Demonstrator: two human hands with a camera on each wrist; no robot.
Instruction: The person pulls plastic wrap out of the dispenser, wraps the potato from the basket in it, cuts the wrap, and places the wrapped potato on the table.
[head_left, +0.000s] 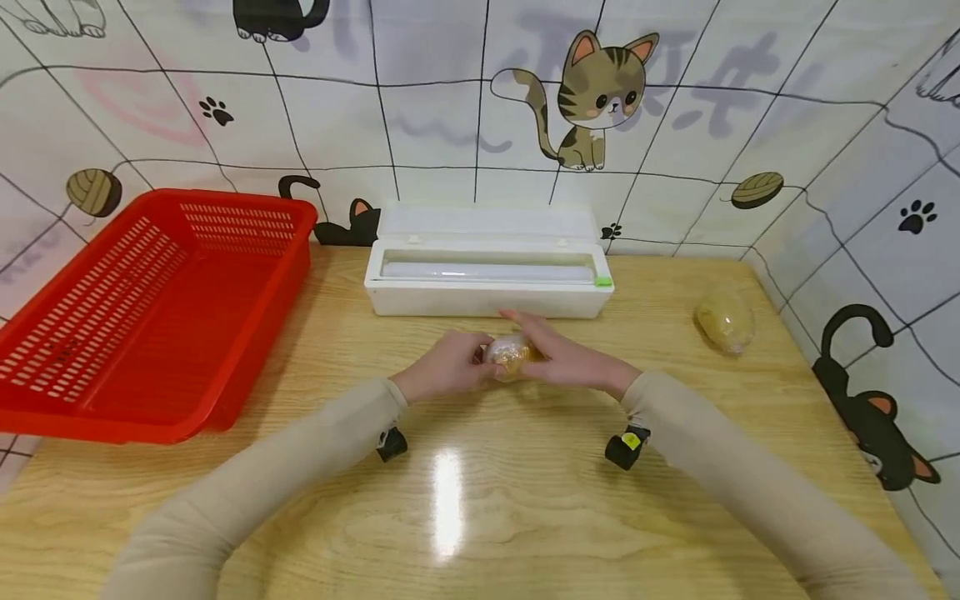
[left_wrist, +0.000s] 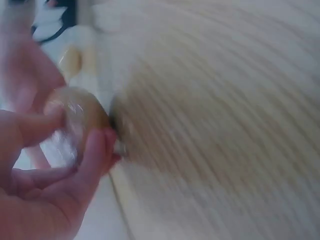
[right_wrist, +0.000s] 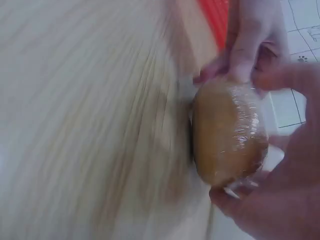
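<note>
A yellow-brown potato (head_left: 513, 357) in clear cling film is between both hands, low over the table in front of the white box. My left hand (head_left: 450, 364) holds its left end, thumb and fingers pinching the film there. From the other side my right hand (head_left: 573, 357) grips the potato, with thumb and fingertips around its right end. The wrapped potato (right_wrist: 227, 132) shows wrinkled, shiny film along one side in the right wrist view. Behind the hands stands a white cling film dispenser (head_left: 487, 298), lid raised, with a film roll (head_left: 487, 272) inside and a green slider (head_left: 603, 282).
A large red plastic basket (head_left: 255, 333) stands on the left of the wooden table (head_left: 360, 517). Another film-wrapped potato (head_left: 725, 321) lies at the right. A cat-patterned white covering (head_left: 450, 125) rises behind the table and along its right side.
</note>
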